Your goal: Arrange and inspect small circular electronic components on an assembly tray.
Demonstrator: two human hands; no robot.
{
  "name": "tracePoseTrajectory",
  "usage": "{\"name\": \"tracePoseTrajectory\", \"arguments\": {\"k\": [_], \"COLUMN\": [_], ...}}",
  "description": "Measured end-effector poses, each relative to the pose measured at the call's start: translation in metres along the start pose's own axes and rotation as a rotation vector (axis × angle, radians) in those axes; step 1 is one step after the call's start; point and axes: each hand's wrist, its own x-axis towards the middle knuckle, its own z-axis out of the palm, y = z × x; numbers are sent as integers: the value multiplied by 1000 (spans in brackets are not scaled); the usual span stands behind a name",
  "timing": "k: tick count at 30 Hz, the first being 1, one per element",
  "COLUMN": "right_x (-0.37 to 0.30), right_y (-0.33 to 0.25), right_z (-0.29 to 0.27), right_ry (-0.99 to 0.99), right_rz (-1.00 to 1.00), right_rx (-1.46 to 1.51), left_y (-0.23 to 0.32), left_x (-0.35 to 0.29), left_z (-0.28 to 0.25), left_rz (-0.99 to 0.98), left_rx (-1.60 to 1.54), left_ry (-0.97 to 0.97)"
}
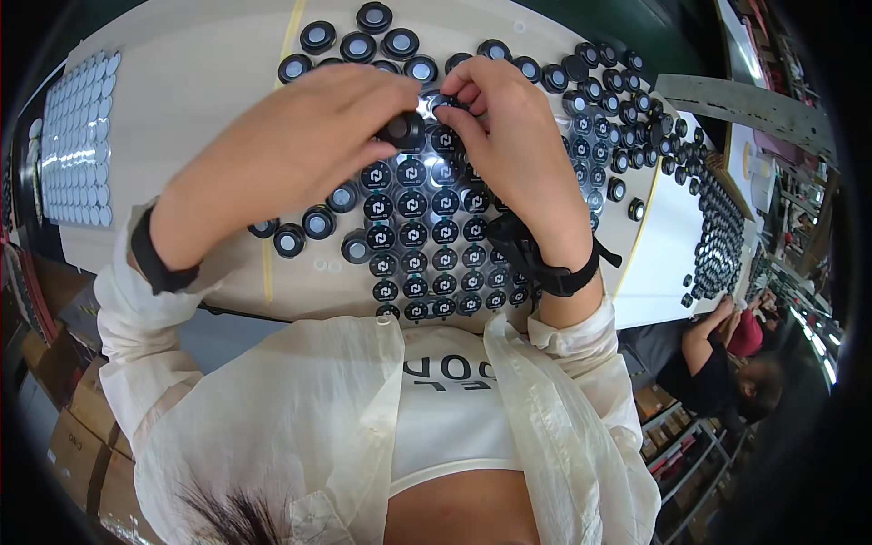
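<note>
Left fingers (pixel 386 104) pinched shut round a black cap (pixel 402 130), held just above the rows. Right fingers (pixel 459 91) closed on a small shiny disc (pixel 434 102), touching the cap's top edge. Left hand (pixel 291 145) and right hand (pixel 518 145) meet over the middle of the tabletop (pixel 209 73). Step looks like seating the disc into the cap; the next move would call for squaring it up and pressing it flat. Below: finished caps (pixel 427 245) in neat rows, printed faces up. Loose caps (pixel 359 45) scattered beyond and right. Tray of silver discs (pixel 77 136) far left. Cardboard boxes (pixel 73 436) on floor left; another person (pixel 727 363) seated right.
</note>
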Motion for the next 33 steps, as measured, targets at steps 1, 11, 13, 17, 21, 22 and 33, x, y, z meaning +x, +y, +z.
{"name": "tracePoseTrajectory", "arguments": {"k": [1, 11, 13, 17, 21, 22, 33], "right_x": [1, 19, 13, -12, -41, -45, -47], "right_y": [-1, 0, -7, -8, -14, -15, -4], "right_z": [0, -22, -29, -39, -44, -42, -30], "right_ry": [-5, -216, -291, -5, 22, 29, 21], "right_rz": [-2, 17, 63, -98, 188, 190, 182], "right_rx": [4, -22, 114, 117, 696, 694, 1179], "left_y": [2, 8, 6, 3, 15, 16, 27], "left_x": [-4, -6, -9, -8, -8, -8, 14], "left_z": [8, 30, 29, 11, -2, -2, 28], "left_rz": [30, 37, 18, 53, -106, -200, -109], "left_rx": [79, 308, 308, 118, -457, -754, -1217], "left_ry": [28, 87, 100, 194, 264, 209, 256]}}
